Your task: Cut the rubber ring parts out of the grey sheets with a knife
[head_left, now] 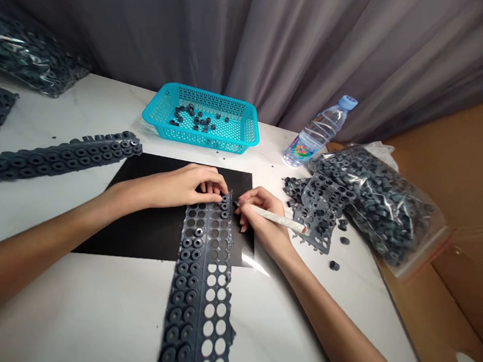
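Note:
A dark grey moulded rubber sheet (207,239) runs from the near edge of the view up onto a black mat (154,224). Round grommet-like rubber pieces (191,282) fill its left rows, while most of the right rows are open holes. My left hand (201,186) is closed, thumb and fingers pinching the sheet's far end beside a few remaining pieces (225,206). Just right of that end, my right hand (266,213) grips a slim white pen-like tool (282,220). The tool's dark tip, partly hidden by my fingers, is close to the sheet's edge.
Behind the mat, a turquoise basket (203,141) holds several small rubber pieces. A water bottle (318,131), a punched-out sheet scrap (317,209) and a filled plastic bag (390,204) are at right. Another rubber strip (55,158) and bag (29,53) lie left.

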Motion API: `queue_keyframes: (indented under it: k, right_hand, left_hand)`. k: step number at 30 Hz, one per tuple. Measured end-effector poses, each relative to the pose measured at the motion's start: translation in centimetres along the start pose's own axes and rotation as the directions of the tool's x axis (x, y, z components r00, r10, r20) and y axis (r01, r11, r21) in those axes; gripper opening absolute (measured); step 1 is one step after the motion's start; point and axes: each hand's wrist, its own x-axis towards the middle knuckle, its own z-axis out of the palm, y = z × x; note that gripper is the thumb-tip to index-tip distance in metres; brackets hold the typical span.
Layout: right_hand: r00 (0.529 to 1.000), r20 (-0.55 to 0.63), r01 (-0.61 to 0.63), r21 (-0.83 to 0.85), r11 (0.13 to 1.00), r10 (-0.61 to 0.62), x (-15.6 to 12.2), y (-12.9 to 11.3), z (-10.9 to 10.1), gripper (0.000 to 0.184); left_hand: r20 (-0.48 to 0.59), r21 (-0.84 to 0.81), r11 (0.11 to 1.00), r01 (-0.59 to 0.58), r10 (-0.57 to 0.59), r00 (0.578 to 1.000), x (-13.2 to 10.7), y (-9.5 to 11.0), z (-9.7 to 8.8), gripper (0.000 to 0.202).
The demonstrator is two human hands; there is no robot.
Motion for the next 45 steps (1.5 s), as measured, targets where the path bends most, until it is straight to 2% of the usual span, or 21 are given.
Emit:
queue_keyframes:
  k: [7,18,45]
  right_hand:
    - [0.999,0.039,-0.014,-0.038,0.999,0.015,0.2,-0.1,0.2,0.010]
    - [0.998,0.056,-0.027,-0.076,0.997,0.031,0.1,0.0,0.2,0.005]
    - [0.999,0.037,-0.015,-0.084,0.996,0.018,0.0,-0.3,0.5,0.006]
  left_hand:
    - [0.024,0.200,0.976,-0.083,0.079,0.997,-0.3,0.4,0.4,0.022]
    - [0.002,0.369,0.916,-0.155,0.166,0.986,-0.5,1.2,1.0,0.023]
    - [0.021,0.451,0.874,-0.181,0.192,0.981,-0.4,1.0,1.4,0.023]
